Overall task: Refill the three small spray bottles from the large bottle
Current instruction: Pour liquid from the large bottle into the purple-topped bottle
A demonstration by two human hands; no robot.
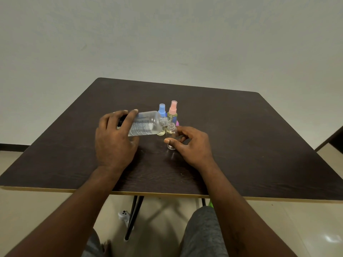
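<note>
My left hand (114,140) grips the large clear bottle (146,125) and holds it tipped almost flat, its open threaded neck pointing right. That neck sits just above the mouth of a small uncapped clear bottle (171,133), which my right hand (191,145) holds upright on the table between thumb and fingers. Behind them stand a small bottle with a blue spray cap (162,109) and a small bottle with a pink spray cap (173,110), both holding yellowish liquid. A bit of purple (177,123), which I cannot identify, shows behind the uncapped bottle.
Everything stands near the middle of a dark wooden table (241,136) before a plain pale wall. Under the table's near edge are its black legs, my knees in grey trousers and a white controller (124,215) on the floor.
</note>
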